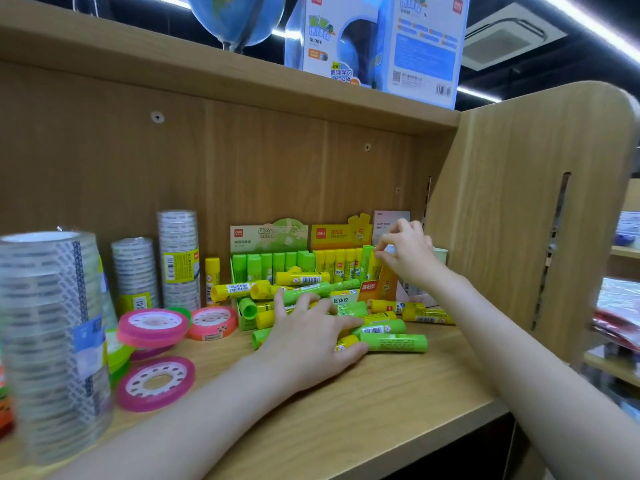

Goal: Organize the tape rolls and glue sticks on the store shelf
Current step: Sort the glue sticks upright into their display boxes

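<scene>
Loose green and yellow glue sticks lie in a heap on the wooden shelf. Behind them stand a green display box and a yellow display box, each with upright sticks. My left hand rests palm down on the heap, fingers spread over several sticks. My right hand pinches the top of a green glue stick standing tilted in the yellow box. Clear tape stacks and pink tape rolls sit at the left.
A large wrapped stack of clear tape stands at the near left edge. The shelf's side panel closes the right. A white glue stick box stands in the back corner. Globe boxes sit on the shelf above.
</scene>
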Motion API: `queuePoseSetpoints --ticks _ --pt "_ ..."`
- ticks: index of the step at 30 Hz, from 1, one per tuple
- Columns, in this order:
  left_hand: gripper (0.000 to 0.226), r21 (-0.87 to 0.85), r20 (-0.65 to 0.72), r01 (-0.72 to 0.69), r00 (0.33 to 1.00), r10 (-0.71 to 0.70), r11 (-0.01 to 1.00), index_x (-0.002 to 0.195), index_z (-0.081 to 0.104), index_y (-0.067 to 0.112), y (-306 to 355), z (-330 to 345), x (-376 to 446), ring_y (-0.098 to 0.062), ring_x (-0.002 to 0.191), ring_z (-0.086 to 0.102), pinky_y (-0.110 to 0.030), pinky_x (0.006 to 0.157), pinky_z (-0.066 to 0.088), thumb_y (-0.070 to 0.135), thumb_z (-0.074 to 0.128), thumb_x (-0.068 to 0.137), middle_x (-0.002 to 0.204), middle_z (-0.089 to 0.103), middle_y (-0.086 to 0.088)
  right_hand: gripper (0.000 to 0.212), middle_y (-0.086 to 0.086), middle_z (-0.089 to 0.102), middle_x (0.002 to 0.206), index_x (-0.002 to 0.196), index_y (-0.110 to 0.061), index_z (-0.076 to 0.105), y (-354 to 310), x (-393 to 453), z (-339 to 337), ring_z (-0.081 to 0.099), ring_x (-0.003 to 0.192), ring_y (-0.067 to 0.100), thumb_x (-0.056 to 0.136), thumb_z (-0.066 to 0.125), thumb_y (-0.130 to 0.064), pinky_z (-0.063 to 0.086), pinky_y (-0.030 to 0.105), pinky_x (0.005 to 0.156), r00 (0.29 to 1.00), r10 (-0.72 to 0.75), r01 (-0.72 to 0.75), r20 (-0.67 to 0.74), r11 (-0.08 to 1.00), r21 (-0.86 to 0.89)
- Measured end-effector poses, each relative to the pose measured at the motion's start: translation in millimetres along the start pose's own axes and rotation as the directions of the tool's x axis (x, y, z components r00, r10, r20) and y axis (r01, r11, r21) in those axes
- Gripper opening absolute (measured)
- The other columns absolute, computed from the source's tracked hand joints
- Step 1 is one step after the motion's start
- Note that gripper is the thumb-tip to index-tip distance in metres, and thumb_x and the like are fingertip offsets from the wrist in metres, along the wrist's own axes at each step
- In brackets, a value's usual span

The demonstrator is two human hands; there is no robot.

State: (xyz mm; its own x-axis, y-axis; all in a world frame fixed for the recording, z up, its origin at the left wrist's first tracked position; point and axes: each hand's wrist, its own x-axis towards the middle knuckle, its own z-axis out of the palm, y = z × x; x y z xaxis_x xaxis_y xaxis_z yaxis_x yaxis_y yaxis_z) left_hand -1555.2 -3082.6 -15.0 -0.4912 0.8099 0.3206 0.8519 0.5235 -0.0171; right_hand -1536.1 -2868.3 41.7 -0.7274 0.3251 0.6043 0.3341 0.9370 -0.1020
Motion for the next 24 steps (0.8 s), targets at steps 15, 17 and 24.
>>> queuePoseSetpoints --ticks 15,17,24 --pt "0.05 -0.012 -0.003 -0.005 1.0 0.005 1.0 0.137 0.035 0.048 -1 0 -2 -0.018 0.139 0.016 -0.06 0.111 -0.006 0.064 0.031 0.09 0.141 0.038 0.004 0.02 0.011 0.061 0.108 0.094 -0.006 0.069 -9 11 -5 0.052 0.107 0.027 0.091 0.056 -0.022 0.041 0.042 0.093 0.998 0.037 -0.042 0.058 0.995 0.089" --pt "0.05 -0.017 -0.006 -0.001 1.0 0.001 1.0 0.137 0.035 0.048 -2 0 -1 -0.019 0.139 0.017 -0.06 0.111 -0.006 0.064 0.031 0.089 0.141 0.038 0.004 0.025 0.011 0.066 0.098 0.092 -0.003 0.07 -10 16 -5 0.058 0.093 0.023 0.09 0.06 -0.026 0.044 0.032 0.081 0.995 0.096 -0.088 -0.022 0.968 0.237" --pt "0.051 -0.015 -0.011 -0.005 1.0 0.005 1.0 0.136 0.036 0.048 -2 2 1 -0.019 0.138 0.018 -0.06 0.11 -0.007 0.065 0.032 0.089 0.14 0.039 0.004 0.025 0.006 0.065 0.104 0.106 -0.011 0.066 -19 30 10 0.058 0.099 0.024 0.084 0.067 -0.023 0.048 0.038 0.089 0.997 0.059 -0.066 0.046 0.985 0.158"
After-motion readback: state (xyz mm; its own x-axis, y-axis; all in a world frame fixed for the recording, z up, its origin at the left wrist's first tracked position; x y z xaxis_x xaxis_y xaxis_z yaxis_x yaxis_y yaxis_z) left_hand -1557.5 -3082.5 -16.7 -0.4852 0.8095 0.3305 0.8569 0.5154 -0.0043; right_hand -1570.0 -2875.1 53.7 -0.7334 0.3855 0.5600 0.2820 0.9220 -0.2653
